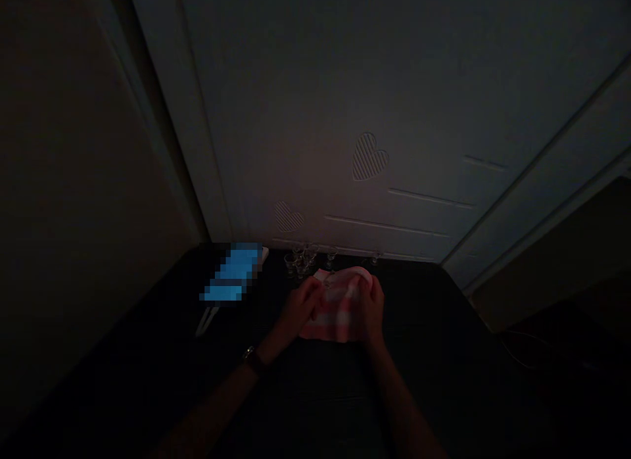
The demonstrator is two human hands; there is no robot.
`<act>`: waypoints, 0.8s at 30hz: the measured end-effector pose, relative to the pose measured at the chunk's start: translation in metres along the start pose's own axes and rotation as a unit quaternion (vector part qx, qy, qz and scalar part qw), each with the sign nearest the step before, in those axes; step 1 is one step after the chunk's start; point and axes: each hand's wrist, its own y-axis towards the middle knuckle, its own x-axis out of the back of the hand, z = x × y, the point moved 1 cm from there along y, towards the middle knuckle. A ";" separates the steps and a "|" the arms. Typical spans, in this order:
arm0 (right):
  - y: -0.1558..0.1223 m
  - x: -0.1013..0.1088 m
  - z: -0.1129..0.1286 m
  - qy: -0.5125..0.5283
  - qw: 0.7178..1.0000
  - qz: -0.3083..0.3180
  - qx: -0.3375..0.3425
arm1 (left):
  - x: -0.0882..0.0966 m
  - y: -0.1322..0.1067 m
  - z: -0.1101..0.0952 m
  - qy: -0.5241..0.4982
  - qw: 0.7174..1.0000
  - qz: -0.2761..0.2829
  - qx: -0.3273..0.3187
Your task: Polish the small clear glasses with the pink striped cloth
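Note:
A pink-and-white striped cloth hangs between my two hands above the dark table. My right hand is closed on the cloth's right side, its fingers partly behind the fabric. The fingers of my left hand are curled at the cloth's left edge, around what looks like a small clear glass; its outline is faint in the dim light. Just beyond the hands, several small stemmed glasses stand in a cluster. Another small glass is behind the cloth, and one more glass stands farther right.
On the left of the dark table lies a device with a lit blue, blurred screen. A pale looped strap or cable is in front of it. A white panel with carved hearts rises along the table's back edge.

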 end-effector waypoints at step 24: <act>0.004 -0.010 -0.006 0.295 0.934 0.123 -0.161 | -0.002 -0.002 -0.008 0.011 1.000 -0.017 -0.006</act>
